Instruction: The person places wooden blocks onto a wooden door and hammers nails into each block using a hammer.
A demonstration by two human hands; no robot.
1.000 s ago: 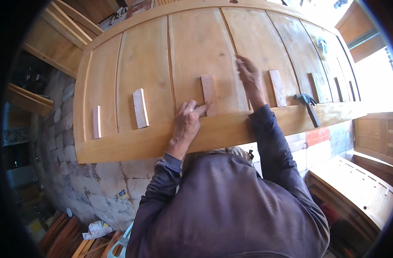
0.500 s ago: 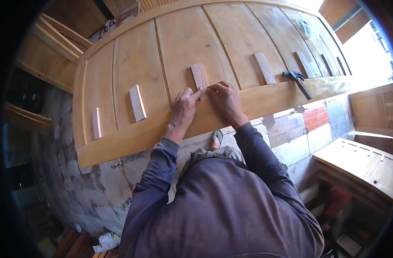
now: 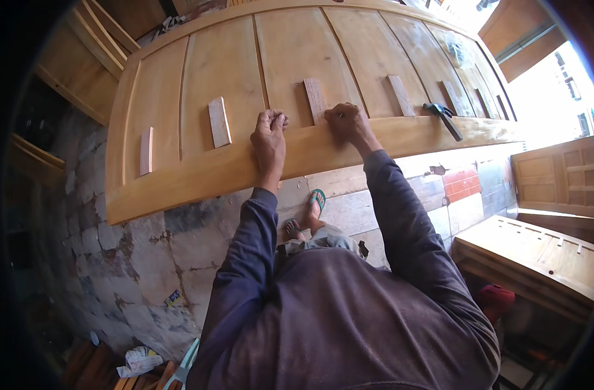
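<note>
A large panelled wooden door [image 3: 199, 168] lies flat in front of me, with several short wooden strips set along its near edge. My left hand [image 3: 269, 138] is raised over this edge, its fingers curled into a pinch; what they hold, if anything, is too small to name. My right hand [image 3: 350, 125] is closed too, beside the lower end of the middle wooden strip [image 3: 314, 97]; its fingertips hide whatever may be in them. To the right of that hand a claw hammer [image 3: 445, 119] rests on the door's near rail, its dark handle pointing toward me.
A clear plastic bag [image 3: 460, 51] lies on the door's far right. Another panelled door [image 3: 530, 250] rests on a stack at the lower right, near a red object [image 3: 497, 298]. Wooden boards [image 3: 82, 65] stand at the left. Patchwork tiles [image 3: 160, 260] cover the floor.
My hands have drawn apart: the left has come away from the middle strip to the left, while the right stays near its lower end. The whole view has shifted slightly.
</note>
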